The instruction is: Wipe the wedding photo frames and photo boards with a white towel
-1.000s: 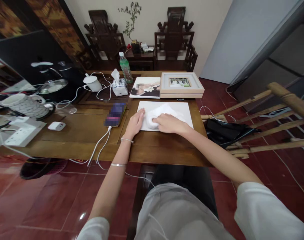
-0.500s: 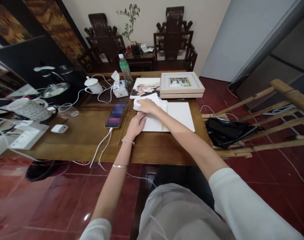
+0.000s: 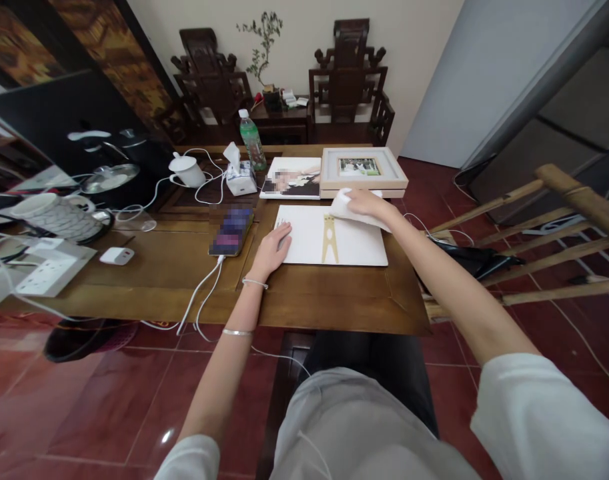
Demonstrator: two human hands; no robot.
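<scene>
A white board with a tan wooden stand piece on it lies flat on the wooden table. My left hand rests on its left edge, fingers lying flat. At the board's far right corner my right hand presses a white cloth down, fingers closed on the cloth. Just behind the cloth stands a light wooden picture frame, with a photo print lying to its left.
A phone on a white cable lies left of the board. Farther left are a tissue box, green bottle, white teapot, power strip and cookware. A bamboo chair with a black bag stands at the right.
My right hand has swept the white cloth from the board's far left corner across to its far right corner, uncovering the tan stand piece. My left hand has stayed on the board's left edge.
</scene>
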